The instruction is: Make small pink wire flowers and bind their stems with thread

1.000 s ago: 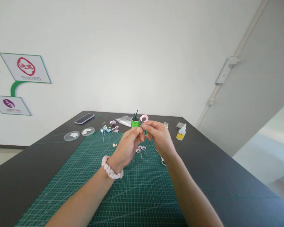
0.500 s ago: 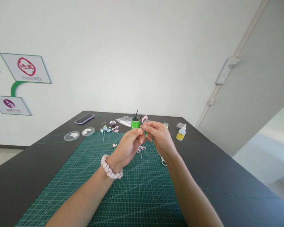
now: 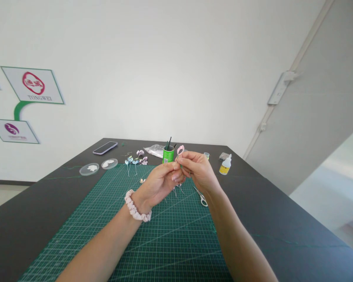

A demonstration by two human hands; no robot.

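From my end, a green can (image 3: 168, 156) with dark sticks in it stands just behind my hands at mid-frame, a clear plastic bag (image 3: 154, 150) beside it. Blue flowers (image 3: 130, 160) and purple flowers (image 3: 143, 160) lie left of centre, then shallow dishes (image 3: 84, 170) and a phone (image 3: 105, 148); right of centre I have scissors (image 3: 203, 201) and a glue bottle (image 3: 225, 166). My left hand (image 3: 161, 182) partly hides some wire stems (image 3: 181, 189).

The pink petal (image 3: 181, 149) rises just above my fingertips, near the centre. My left fingers are pinched together low on its thin stem; my right hand (image 3: 200, 167) pinches near its base, thumb against forefinger.

The green cutting mat (image 3: 164, 243) spreads between my forearms to the bottom of the frame. The bench (image 3: 276, 211) runs toward the lower right, its far edge along the wall (image 3: 176, 78).
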